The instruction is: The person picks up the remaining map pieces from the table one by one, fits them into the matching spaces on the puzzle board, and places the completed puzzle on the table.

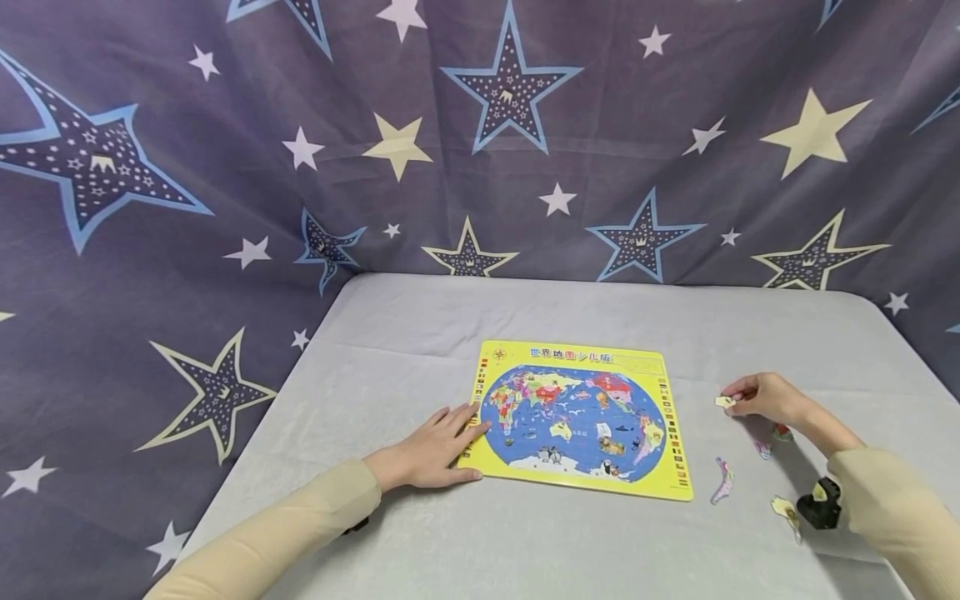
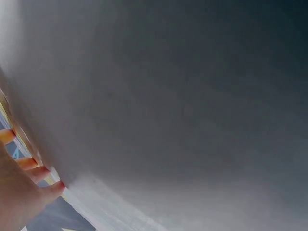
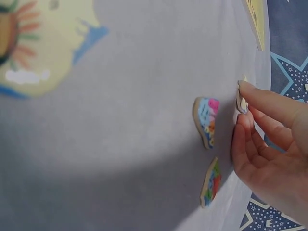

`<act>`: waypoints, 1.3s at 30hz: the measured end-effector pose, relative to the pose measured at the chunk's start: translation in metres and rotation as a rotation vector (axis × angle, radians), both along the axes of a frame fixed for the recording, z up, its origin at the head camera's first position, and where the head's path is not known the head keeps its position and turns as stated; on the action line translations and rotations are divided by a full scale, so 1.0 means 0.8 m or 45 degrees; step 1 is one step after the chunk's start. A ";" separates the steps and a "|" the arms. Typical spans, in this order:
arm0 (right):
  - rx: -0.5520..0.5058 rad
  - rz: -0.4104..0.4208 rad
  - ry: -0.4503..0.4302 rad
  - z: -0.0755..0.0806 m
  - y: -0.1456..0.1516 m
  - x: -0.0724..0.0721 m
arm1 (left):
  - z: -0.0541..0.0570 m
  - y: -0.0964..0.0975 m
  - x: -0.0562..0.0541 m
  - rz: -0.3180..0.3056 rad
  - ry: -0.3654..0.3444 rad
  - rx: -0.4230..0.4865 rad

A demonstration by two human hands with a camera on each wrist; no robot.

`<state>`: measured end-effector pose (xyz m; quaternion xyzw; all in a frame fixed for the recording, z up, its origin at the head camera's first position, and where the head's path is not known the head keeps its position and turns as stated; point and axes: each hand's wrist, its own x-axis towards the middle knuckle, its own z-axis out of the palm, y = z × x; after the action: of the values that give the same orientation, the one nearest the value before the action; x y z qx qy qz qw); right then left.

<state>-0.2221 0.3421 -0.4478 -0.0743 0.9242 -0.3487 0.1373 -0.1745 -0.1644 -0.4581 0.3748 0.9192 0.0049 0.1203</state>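
Note:
A yellow-bordered world map puzzle board point(image 1: 570, 486) with printed text lies flat on the table. My left hand point(image 1: 435, 450) rests at its left edge, fingers spread over the border; in the left wrist view its fingertips point(image 2: 58, 186) lie along that edge. To the right of the board, my right hand point(image 1: 776, 400) pinches a small pale yellow puzzle piece point(image 1: 724, 402) between thumb and fingers. The right wrist view shows this piece point(image 3: 242, 102) held edge-on, the other fingers loosely bent below it.
Loose puzzle pieces lie right of the board: a long pink-purple one point(image 1: 722, 481), a pale yellow one point(image 1: 787, 517), a red-green one point(image 1: 783, 432) and a pink-blue one point(image 3: 206, 122). A grey cloth point(image 1: 390, 333) covers the table; a starry curtain point(image 1: 465, 192) hangs behind.

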 end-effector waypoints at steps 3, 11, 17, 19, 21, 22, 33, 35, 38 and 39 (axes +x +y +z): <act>-0.013 -0.005 -0.008 0.000 0.000 0.000 | 0.000 0.000 0.000 -0.001 0.002 0.000; -0.043 -0.010 -0.017 0.003 0.000 0.006 | 0.001 0.001 0.001 -0.005 -0.005 0.007; -0.050 -0.017 -0.022 0.003 0.002 0.008 | -0.001 0.002 0.003 -0.001 -0.026 0.026; -0.064 -0.013 -0.030 0.003 0.001 0.008 | -0.001 0.001 0.003 -0.004 -0.027 0.042; -0.084 -0.007 -0.041 0.003 0.001 0.008 | -0.001 0.001 0.004 -0.005 -0.027 0.054; -0.097 -0.005 -0.047 0.004 0.001 0.008 | 0.000 0.001 0.004 -0.006 -0.027 0.059; -0.161 -0.001 -0.075 0.015 -0.012 0.004 | 0.002 -0.001 0.005 0.015 -0.049 0.042; -0.169 0.003 -0.075 0.017 -0.017 0.004 | 0.003 -0.001 0.004 0.017 -0.049 0.041; -0.205 0.025 -0.065 0.019 -0.026 0.003 | 0.003 -0.001 0.004 0.021 -0.045 0.036; -0.222 0.031 -0.065 0.019 -0.029 0.003 | 0.003 -0.001 0.004 0.020 -0.044 0.035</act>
<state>-0.2195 0.3192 -0.4323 -0.0883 0.8856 -0.4278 0.1580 -0.1715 -0.1651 -0.4557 0.3689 0.9199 0.0250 0.1310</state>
